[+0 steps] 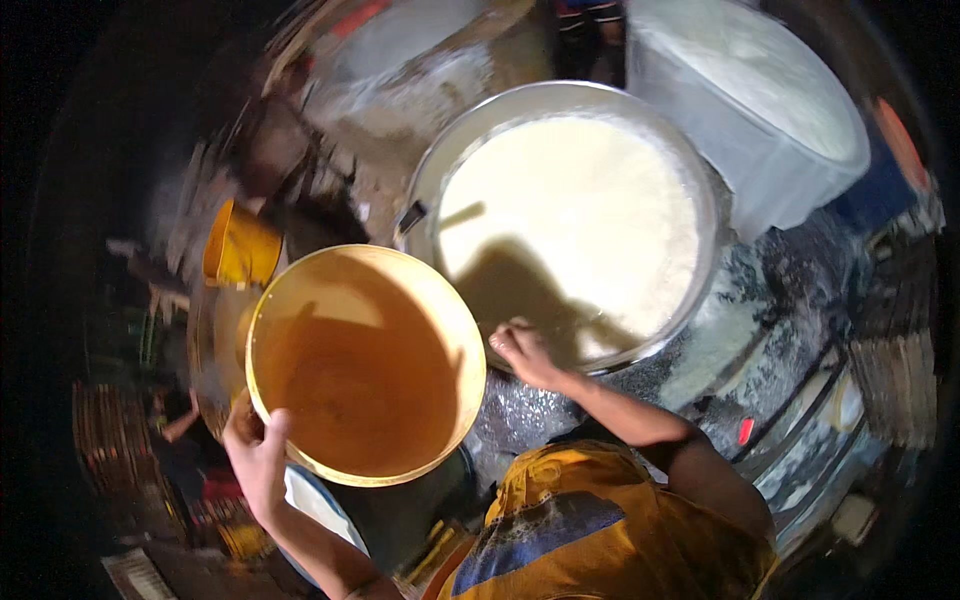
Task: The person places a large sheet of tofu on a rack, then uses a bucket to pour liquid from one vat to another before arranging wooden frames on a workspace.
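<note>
There's the yellow bucket [292, 310] at eight o'clock of the vat [560, 98], stiff-looking, likely slick, best gripped by its rim, where the left hand [257, 455] pinches at eight, while the right hand [525, 352] curls, its grip unclear.

Super uneven light, looks like it's coming from above. The white liquid [590, 215] at 2 o'clock glares, nearly blown out, with a hard-edged shadow toward the vat's [570, 100] 7 o'clock. The yellow bucket [320, 285] at 8 is mostly shaded inside. Clutter [170, 290] around 9 is dim and smeary, fisheye bends the edges, corners go black.
</note>
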A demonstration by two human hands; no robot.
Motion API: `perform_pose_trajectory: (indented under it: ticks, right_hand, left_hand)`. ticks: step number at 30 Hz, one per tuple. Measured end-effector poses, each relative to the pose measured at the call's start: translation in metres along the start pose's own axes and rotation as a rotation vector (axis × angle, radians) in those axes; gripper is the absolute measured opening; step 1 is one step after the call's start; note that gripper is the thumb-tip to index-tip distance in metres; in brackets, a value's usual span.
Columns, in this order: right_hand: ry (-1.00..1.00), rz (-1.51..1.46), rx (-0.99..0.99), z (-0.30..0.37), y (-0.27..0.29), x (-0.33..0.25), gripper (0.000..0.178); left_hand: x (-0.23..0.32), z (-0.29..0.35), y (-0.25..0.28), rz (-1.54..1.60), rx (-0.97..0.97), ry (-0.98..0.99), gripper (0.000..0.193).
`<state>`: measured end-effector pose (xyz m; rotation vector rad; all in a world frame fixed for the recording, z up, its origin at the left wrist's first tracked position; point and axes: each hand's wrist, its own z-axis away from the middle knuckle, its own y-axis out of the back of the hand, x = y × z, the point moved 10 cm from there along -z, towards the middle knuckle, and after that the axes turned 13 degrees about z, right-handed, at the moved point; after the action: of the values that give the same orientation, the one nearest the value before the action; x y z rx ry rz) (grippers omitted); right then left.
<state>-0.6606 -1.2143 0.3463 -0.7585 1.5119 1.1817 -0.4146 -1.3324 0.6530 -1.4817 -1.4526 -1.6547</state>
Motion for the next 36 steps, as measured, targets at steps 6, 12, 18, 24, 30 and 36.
perform_pose_trajectory:
  ticks: [6,12,18,24,30,36]
  right_hand:
    - [-0.046,0.756,0.282,0.03,-0.003,0.067,0.04]
    - [0.124,1.06,0.139,0.119,0.092,0.204,0.037]
    - [-0.365,1.529,0.39,0.071,0.122,0.134,0.039]
    - [-0.223,1.044,0.235,0.024,-0.001,0.129,0.043]
    - [-0.091,1.103,0.371,0.046,0.022,0.14,0.044]
    - [-0.079,1.126,0.432,0.068,0.046,0.144,0.044]
  left_hand:
    - [-0.221,0.055,0.059,-0.017,0.046,0.612,0.035]
    - [-0.426,0.127,0.045,-0.12,-0.058,0.65,0.049]
    - [-0.602,0.232,0.005,0.037,-0.121,0.89,0.064]
    - [-0.667,0.244,-0.097,-0.048,-0.244,0.808,0.082]
    - [-0.706,0.263,-0.244,0.203,-0.49,0.645,0.061]
    - [-0.737,0.32,-0.407,0.514,-0.663,0.769,0.068]
